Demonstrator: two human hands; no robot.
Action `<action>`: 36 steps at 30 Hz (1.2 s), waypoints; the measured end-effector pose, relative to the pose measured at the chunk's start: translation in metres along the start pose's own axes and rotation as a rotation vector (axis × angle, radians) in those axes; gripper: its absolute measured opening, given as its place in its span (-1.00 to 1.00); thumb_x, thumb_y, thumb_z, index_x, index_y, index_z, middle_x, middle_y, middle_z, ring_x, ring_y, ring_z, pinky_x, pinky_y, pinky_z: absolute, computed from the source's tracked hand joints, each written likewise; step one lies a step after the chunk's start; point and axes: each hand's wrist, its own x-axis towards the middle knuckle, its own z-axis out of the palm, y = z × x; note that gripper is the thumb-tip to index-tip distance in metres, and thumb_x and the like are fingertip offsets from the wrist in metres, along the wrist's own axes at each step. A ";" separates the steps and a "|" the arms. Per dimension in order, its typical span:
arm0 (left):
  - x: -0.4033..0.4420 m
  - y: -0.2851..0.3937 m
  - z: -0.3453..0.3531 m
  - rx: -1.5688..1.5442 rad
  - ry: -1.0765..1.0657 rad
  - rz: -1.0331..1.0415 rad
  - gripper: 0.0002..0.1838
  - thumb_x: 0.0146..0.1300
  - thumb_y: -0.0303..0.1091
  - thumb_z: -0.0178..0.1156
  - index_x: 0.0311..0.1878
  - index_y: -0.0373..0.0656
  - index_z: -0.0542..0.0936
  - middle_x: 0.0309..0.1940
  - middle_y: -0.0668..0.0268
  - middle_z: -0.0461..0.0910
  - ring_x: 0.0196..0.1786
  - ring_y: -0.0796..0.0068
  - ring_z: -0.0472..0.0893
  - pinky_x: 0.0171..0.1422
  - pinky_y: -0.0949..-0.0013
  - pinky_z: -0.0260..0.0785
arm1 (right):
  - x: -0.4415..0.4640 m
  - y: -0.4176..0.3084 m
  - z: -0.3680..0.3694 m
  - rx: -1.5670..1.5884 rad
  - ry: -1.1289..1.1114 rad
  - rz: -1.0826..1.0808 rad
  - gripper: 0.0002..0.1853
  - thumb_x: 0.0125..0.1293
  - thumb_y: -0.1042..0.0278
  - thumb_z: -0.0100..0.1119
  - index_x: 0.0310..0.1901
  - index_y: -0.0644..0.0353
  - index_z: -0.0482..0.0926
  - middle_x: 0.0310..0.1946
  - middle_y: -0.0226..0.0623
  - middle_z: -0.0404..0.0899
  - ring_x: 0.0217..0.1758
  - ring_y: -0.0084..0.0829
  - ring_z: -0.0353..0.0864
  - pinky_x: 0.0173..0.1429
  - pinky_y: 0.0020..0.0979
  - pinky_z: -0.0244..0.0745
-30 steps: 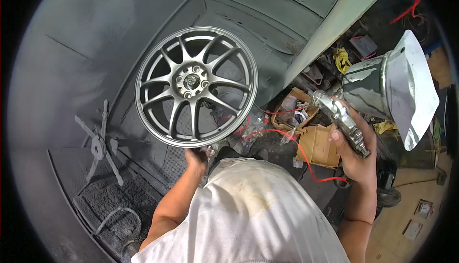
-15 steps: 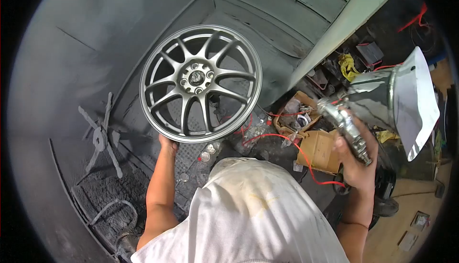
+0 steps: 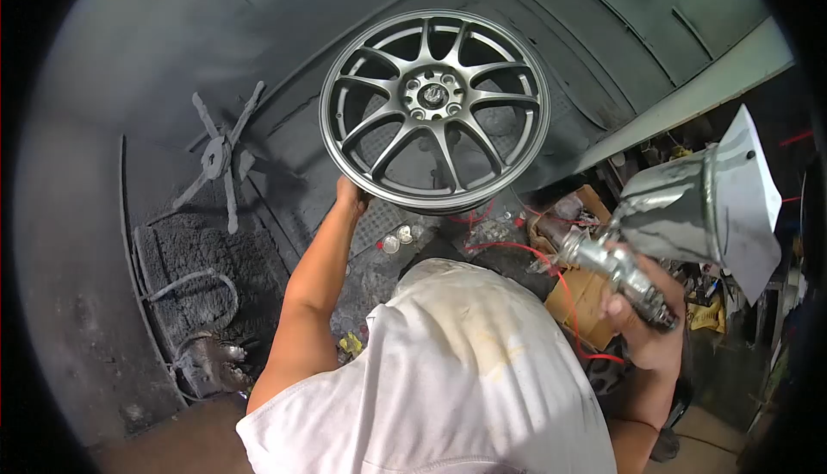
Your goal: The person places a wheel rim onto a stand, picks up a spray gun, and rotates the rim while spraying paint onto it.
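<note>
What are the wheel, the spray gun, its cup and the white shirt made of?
The wheel looks like metal, perhaps aluminium, with a satin grey finish: it shines softly. The spray gun seems bare, shiny metal, because it gives bright glints. Its cup looks like streaky metal too, but I can't be sure. The shirt looks like soft, dull cloth: it creases and has yellowish stains.

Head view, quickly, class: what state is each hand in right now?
Left hand: at the lower-left edge of the wheel; fingers hidden, so its grip cannot be told.
Right hand: closed, holding the spray gun.
</note>
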 end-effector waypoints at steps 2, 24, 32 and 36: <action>-0.001 -0.008 0.000 -0.022 0.023 -0.007 -0.68 0.56 -0.13 0.02 -0.02 -0.14 0.64 -0.22 0.22 0.72 -0.24 0.29 0.72 -0.17 0.10 0.64 | -0.004 -0.007 0.002 0.014 -0.078 0.013 -0.42 0.25 0.20 0.52 0.22 0.38 0.66 -0.26 -0.36 0.71 -0.19 -0.56 0.62 0.04 -0.48 0.49; -0.047 -0.090 0.012 -0.122 0.042 -0.160 -0.77 0.39 -0.39 0.00 -0.10 -0.11 0.67 -0.21 0.24 0.68 -0.17 0.32 0.61 -0.03 0.21 0.44 | -0.012 0.012 -0.021 -0.044 -0.133 -0.058 -0.43 0.24 0.27 0.46 0.25 0.34 0.64 -0.29 -0.34 0.66 -0.26 -0.53 0.58 -0.01 -0.46 0.48; -0.016 -0.068 0.008 -0.147 0.015 -0.173 -0.69 0.53 -0.19 0.01 0.00 -0.17 0.66 -0.13 0.24 0.71 -0.13 0.27 0.67 0.02 0.15 0.56 | -0.016 0.018 -0.008 -0.032 -0.047 -0.027 -0.47 0.23 0.39 0.47 0.24 0.37 0.65 -0.23 -0.35 0.68 -0.21 -0.58 0.61 0.05 -0.48 0.51; -0.061 -0.092 0.042 -0.109 0.049 -0.242 -0.71 0.52 -0.24 -0.01 0.01 -0.10 0.68 -0.11 0.22 0.74 -0.12 0.29 0.71 0.02 0.14 0.58 | -0.014 0.019 -0.018 -0.037 0.106 -0.002 -0.41 0.29 0.29 0.49 0.31 0.37 0.58 -0.28 -0.35 0.65 -0.27 -0.58 0.58 -0.08 -0.51 0.48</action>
